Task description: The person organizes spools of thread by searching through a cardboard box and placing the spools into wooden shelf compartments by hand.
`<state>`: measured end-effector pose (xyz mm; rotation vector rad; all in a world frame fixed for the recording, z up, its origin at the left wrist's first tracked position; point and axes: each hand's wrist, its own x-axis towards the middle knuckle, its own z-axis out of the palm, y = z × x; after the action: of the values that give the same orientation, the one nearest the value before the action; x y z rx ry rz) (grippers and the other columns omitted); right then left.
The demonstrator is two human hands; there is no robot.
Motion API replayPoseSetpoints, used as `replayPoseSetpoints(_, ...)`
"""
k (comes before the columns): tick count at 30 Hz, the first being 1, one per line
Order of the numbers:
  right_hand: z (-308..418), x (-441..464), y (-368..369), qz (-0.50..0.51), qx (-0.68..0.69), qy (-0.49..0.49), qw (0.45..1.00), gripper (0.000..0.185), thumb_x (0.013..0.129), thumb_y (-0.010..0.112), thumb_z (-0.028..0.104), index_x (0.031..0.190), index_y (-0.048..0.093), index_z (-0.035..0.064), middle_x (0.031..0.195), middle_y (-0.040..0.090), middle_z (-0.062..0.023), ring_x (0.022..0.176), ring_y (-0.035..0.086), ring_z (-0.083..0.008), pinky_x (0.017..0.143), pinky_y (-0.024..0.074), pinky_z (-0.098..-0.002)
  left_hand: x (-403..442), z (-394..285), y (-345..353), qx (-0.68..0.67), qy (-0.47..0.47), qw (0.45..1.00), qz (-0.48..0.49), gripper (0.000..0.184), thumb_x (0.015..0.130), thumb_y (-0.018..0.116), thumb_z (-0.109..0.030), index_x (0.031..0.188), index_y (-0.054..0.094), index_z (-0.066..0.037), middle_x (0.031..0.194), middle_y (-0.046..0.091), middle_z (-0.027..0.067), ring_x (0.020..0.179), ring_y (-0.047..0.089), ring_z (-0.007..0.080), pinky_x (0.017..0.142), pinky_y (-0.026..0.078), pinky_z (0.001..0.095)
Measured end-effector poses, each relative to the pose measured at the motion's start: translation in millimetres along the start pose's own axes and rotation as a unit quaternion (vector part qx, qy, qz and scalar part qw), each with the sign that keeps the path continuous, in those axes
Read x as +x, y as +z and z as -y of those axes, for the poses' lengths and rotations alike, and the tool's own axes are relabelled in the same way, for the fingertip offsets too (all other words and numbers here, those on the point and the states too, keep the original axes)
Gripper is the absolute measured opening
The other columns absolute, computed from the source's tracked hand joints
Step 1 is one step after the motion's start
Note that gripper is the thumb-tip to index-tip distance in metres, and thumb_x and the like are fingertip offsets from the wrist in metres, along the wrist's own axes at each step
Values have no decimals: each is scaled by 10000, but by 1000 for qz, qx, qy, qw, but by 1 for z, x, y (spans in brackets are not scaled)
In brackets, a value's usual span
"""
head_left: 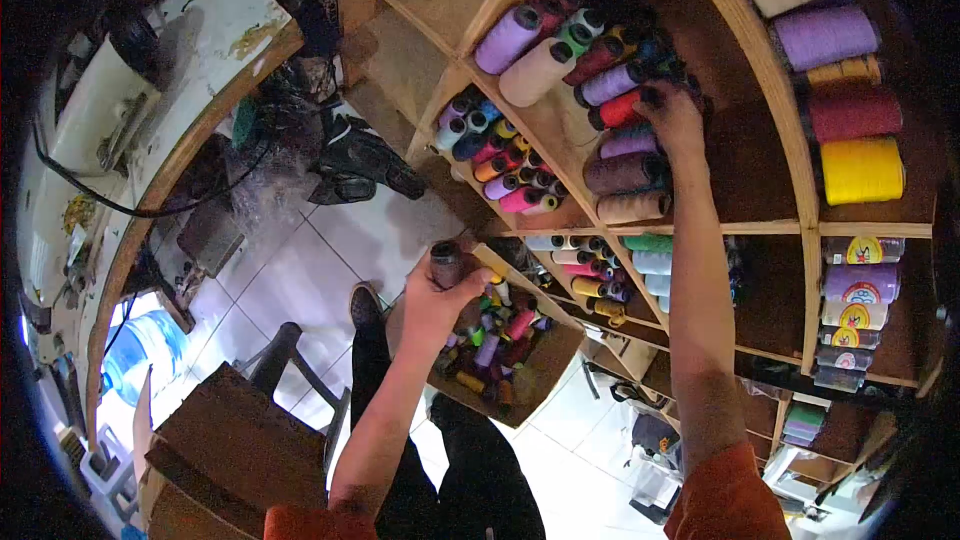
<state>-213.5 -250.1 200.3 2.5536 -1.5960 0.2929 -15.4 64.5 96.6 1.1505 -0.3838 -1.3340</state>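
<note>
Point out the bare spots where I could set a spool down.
Shelf looks bare between the right forearm and the curved wooden divider. Floor tiles show between the left foot and the black heap. The cardboard box is crowded with spools.

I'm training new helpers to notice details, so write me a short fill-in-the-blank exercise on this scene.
The dark spool is in the person's ____ hand.
The right hand reaches in among colored spools on a wooden ____.
Both sleeves are ____.
The large water jug is ____.

Missing words: left; shelf; orange; blue.
</note>
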Motion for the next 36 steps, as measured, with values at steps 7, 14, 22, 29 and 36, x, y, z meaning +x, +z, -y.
replayPoseSetpoints(7, 77, -39, -68, 69, 199, -13, 977, 372, 704, 721, 248, 965, 620, 2, 1000, 613, -183, 830, 620, -305, 728, 487, -368, 13, -11, 18, 155, 124, 974, 104, 781, 669, 754, -75, 1308, 307, -25, 961, 590, 96, 862, 583, 171, 782, 469, 284)
replayPoseSetpoints(14, 141, -114, -112, 334, 371, -50, 865, 332, 731, 702, 133, 1022, 616, -1, 840, 637, -102, 701, 611, -135, 624, 491, -274, 21, -69, 58, 234, 189, 933, 200, 1187, 598, 761, -78, 1395, -117, -40, 1195, 471, 194, 1099, 491, 320, 932, 397, 356)
replayPoseSetpoints(22, 112, -89, -102, 174, 255, -131, 942, 310, 724, 679, 159, 990, 630, 6, 783, 653, -161, 737, 656, -229, 653, 496, -323, 28, -65, 64, 397, 323, 853, 105, 1250, 566, 811, -134, 1376, -132, 0, 1378, 239, 256, 1236, 361, 358, 1022, 310, 386)
replayPoseSetpoints(29, 49, -30, -54, 73, 6, -46, 996, 306, 703, 696, 229, 961, 658, 69, 881, 633, -194, 837, 608, -364, 767, 478, -407, 28, -35, 43, 331, 277, 896, 107, 1225, 609, 783, -72, 1360, -183, -13, 1426, 139, 246, 1285, 290, 370, 1044, 281, 398)
replayPoseSetpoints(36, 35, -22, -29, 61, -1, -43, 997, 297, 676, 717, 249, 906, 662, 69, 880, 638, -178, 829, 612, -347, 743, 491, -423, 10, -12, 23, 308, 245, 916, 81, 1064, 651, 755, -113, 1375, -6, 57, 1379, 252, 244, 1238, 357, 352, 998, 349, 370)
